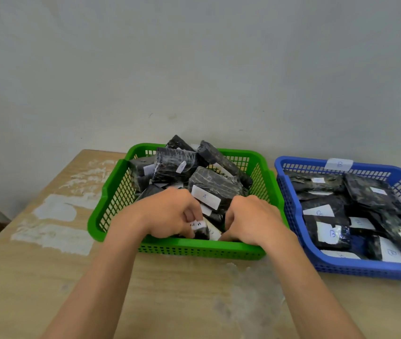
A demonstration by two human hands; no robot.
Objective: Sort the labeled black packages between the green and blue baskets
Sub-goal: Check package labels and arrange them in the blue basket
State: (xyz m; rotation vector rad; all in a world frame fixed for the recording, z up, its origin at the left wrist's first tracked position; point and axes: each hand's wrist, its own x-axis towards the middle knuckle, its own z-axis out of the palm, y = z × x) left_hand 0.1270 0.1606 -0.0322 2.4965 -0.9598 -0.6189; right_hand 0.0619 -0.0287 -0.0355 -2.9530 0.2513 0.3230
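Observation:
A green basket (pixel 182 249) in the middle of the table is heaped with several black wrapped packages; one on top shows a white label marked A (pixel 205 196). Both my hands reach into its front part. My left hand (pixel 170 212) is closed around a small black package with a white label (pixel 200 228). My right hand (pixel 253 220) is curled down among the packages beside it; what it grips is hidden. To the right, a blue basket (pixel 292 216) with a B tag on its back rim holds several black packages labelled B (pixel 332 232).
The baskets stand side by side on a worn wooden table (pixel 47 265) that is pushed against a pale wall. The table's left edge drops off near a dark object at the far left.

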